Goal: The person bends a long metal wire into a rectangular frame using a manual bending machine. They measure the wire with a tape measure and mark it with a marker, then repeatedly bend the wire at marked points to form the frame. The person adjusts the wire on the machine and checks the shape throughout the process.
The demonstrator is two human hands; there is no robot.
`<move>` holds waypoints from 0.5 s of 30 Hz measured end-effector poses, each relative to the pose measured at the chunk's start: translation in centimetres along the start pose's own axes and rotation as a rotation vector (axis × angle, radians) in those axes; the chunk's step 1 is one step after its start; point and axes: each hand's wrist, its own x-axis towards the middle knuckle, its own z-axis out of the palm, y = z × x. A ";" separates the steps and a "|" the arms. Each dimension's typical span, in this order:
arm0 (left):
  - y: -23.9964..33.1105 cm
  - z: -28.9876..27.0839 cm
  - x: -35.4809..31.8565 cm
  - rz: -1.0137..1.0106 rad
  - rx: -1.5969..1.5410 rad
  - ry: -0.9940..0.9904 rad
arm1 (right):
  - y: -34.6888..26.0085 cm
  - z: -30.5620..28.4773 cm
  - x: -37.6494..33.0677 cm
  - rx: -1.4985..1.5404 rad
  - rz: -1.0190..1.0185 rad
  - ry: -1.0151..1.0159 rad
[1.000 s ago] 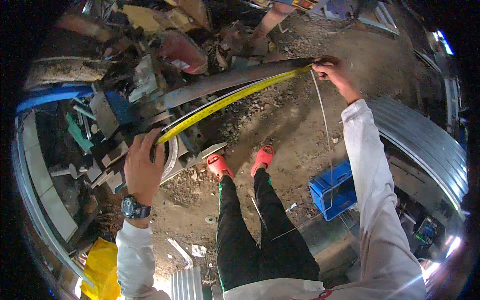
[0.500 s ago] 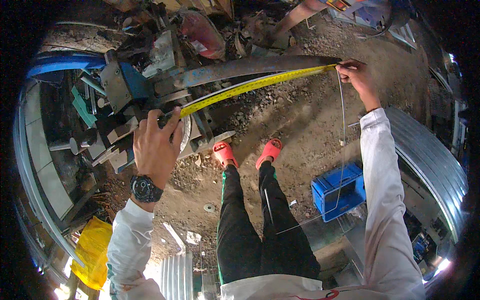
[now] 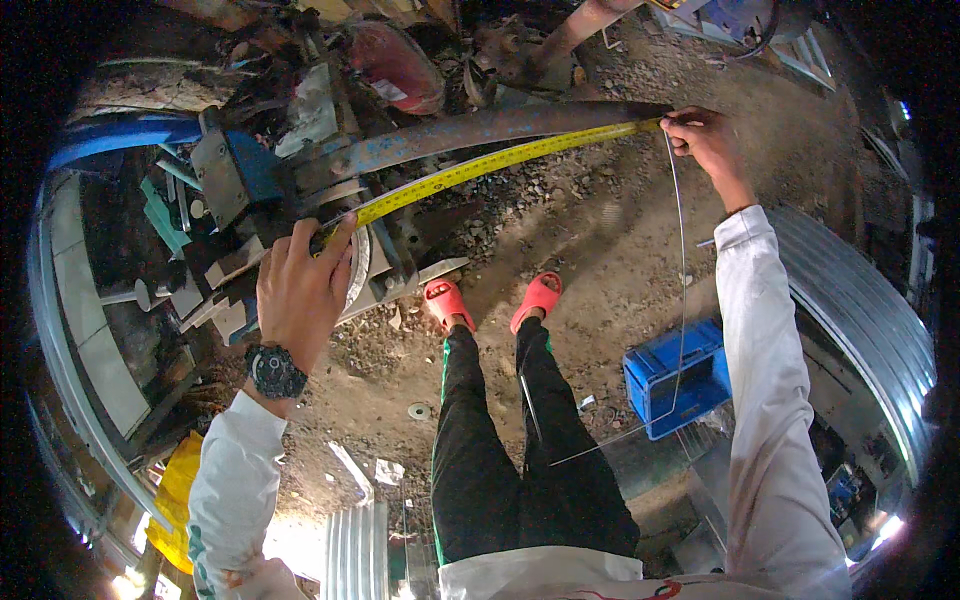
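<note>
A yellow tape measure is stretched in the air between my two hands. My left hand, wearing a black watch, pinches the tape at its left end between thumb and fingers; the palm hides whatever lies behind it. A thin metal rod runs along the tape's upper edge, bends at my right hand, drops toward the blue crate and bends again to the left. My right hand pinches the far tape end together with the rod's corner. Just beyond the tape is a long rusty metal bar with blue paint traces.
A blue plastic crate stands on the dirt floor at right, near corrugated metal sheets. Scrap metal and a blue-sided steel block crowd the left. A yellow sack lies lower left. My feet wear red slides.
My left hand has shifted slightly left and down, and my right hand slightly left and up. The tape and rod stay stretched between them.
</note>
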 end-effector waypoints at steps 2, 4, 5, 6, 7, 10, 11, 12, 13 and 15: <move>0.0 0.2 0.1 0.001 0.016 -0.008 | 0.4 -0.3 0.3 0.052 -0.008 -0.049; 0.1 0.4 0.5 0.002 0.009 0.005 | 1.5 -1.4 1.0 0.103 0.000 -0.121; 0.0 0.5 0.5 -0.005 0.009 0.004 | 1.4 -1.0 1.0 0.085 0.017 -0.097; 0.0 0.6 0.4 -0.012 0.010 0.015 | 0.7 -0.7 0.8 0.066 0.032 -0.074; 0.0 0.7 0.3 -0.019 0.012 0.027 | 0.1 -0.3 0.4 0.046 0.048 -0.049; -0.3 0.9 -0.1 -0.030 -0.001 0.029 | 0.2 0.0 -0.3 0.106 -0.052 -0.028; -0.5 1.0 -0.2 -0.033 -0.007 0.027 | 0.1 0.1 -0.5 0.109 -0.053 -0.018; -0.6 1.1 -0.3 -0.043 0.002 0.032 | 0.1 0.1 -0.7 0.111 -0.054 -0.008; -0.6 1.2 -0.5 -0.051 -0.020 0.036 | 0.0 0.2 -0.9 0.113 -0.055 0.002; -0.6 1.2 -0.4 -0.058 -0.067 0.053 | 0.9 -0.4 -0.7 0.139 -0.073 -0.040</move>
